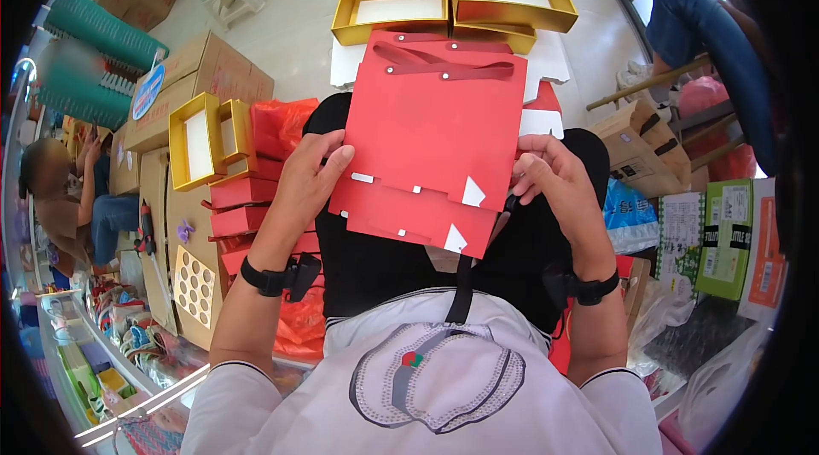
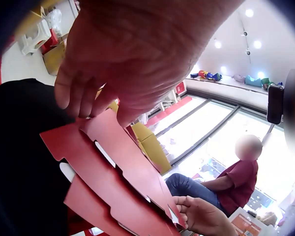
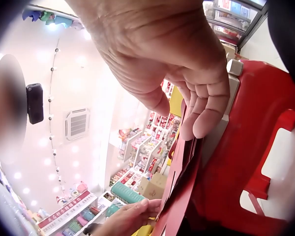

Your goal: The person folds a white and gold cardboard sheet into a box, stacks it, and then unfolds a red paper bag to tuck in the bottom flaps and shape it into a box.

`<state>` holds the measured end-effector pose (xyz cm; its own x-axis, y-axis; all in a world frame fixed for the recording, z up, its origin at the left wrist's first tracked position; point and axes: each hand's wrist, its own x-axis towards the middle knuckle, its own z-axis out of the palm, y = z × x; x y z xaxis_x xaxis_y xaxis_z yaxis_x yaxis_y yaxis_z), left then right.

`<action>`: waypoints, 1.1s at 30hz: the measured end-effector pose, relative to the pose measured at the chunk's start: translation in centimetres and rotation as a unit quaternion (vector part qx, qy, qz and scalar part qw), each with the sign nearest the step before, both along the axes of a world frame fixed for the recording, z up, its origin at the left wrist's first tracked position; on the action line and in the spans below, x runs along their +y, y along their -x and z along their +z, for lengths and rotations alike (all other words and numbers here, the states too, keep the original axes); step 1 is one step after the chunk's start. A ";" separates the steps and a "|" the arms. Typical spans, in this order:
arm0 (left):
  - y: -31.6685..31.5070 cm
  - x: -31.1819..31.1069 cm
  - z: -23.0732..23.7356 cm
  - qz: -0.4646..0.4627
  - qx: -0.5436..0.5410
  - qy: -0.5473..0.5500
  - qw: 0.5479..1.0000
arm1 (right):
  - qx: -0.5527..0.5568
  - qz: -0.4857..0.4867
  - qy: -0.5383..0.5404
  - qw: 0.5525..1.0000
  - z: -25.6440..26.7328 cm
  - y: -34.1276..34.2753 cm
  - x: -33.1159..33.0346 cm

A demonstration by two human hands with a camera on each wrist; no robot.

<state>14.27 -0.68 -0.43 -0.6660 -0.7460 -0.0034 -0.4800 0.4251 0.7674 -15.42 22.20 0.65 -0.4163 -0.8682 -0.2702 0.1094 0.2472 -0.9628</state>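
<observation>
Several flat red bags (image 1: pixel 435 127) with dark red ribbon handles (image 1: pixel 444 69) lie overlapped above the person's lap, their notched lower edges showing white patches. At their left edge the left hand (image 1: pixel 311 173) grips them, thumb on the front face and fingers partly hidden. The right hand (image 1: pixel 559 182) holds the opposite edge between thumb and bent fingers. From the left wrist, the layered red bags (image 2: pixel 130 167) fan apart below the left hand (image 2: pixel 123 64). Seen edge-on in the right wrist view, the red bags (image 3: pixel 179 187) stand between thumb and fingers of the right hand (image 3: pixel 172 64).
Gold boxes (image 1: pixel 388 31) stand beyond the bags, and more gold boxes (image 1: pixel 205 172) sit at left above stacked red boxes (image 1: pixel 235 220). Cardboard cartons (image 1: pixel 192 80) are at left. A red stool (image 3: pixel 246 147) stands beside the right hand. Other people sit on both sides.
</observation>
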 end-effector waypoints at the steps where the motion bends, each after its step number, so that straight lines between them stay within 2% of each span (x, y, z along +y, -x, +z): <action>1: 0.2 -0.1 -0.1 0.003 0.003 0.000 1.000 | -0.006 -0.004 0.002 1.000 0.1 -0.1 0.0; 4: 0.2 0.2 0.0 0.016 0.018 -0.009 1.000 | -0.012 -0.012 -0.001 1.000 0.2 -0.4 -0.1; 10: 0.3 1.3 0.5 0.019 -0.041 0.072 0.996 | 0.039 -0.013 -0.020 0.999 0.5 -1.0 -0.3; 13: 0.5 1.6 1.4 0.028 -0.070 0.029 0.997 | 0.088 -0.012 -0.019 0.996 1.1 -1.5 -0.2; 15: 0.4 1.6 1.1 0.045 -0.030 -0.037 0.998 | 0.123 -0.014 -0.007 0.992 1.2 -1.8 -0.2; 19: 0.0 1.6 1.2 0.081 0.108 -0.181 0.974 | -0.005 -0.048 0.026 0.999 1.6 -2.1 -0.3; 22: 0.9 2.7 3.1 0.111 0.292 -0.261 0.913 | -0.128 -0.073 0.082 0.986 0.8 -2.2 -0.3; 23: 0.9 2.9 4.2 0.084 0.313 -0.274 0.905 | -0.152 -0.083 0.098 0.980 0.2 -2.7 -0.3; 26: 0.5 3.4 3.8 -0.044 0.334 -0.348 0.875 | -0.205 -0.038 0.118 0.971 1.0 -4.1 -0.9; 27: 1.3 4.3 4.1 -0.060 0.338 -0.348 0.873 | -0.221 -0.009 0.121 0.968 1.3 -4.6 -1.0; 30: 2.1 5.6 3.9 0.013 0.301 -0.371 0.878 | -0.200 0.082 0.055 0.975 0.8 -5.8 -0.9; 31: 2.8 6.1 4.4 0.044 0.329 -0.365 0.870 | -0.215 0.107 0.048 0.969 1.0 -6.2 -0.9; 33: 2.8 5.1 4.6 0.041 0.317 -0.346 0.882 | -0.189 0.208 -0.007 0.960 1.1 -5.5 -0.5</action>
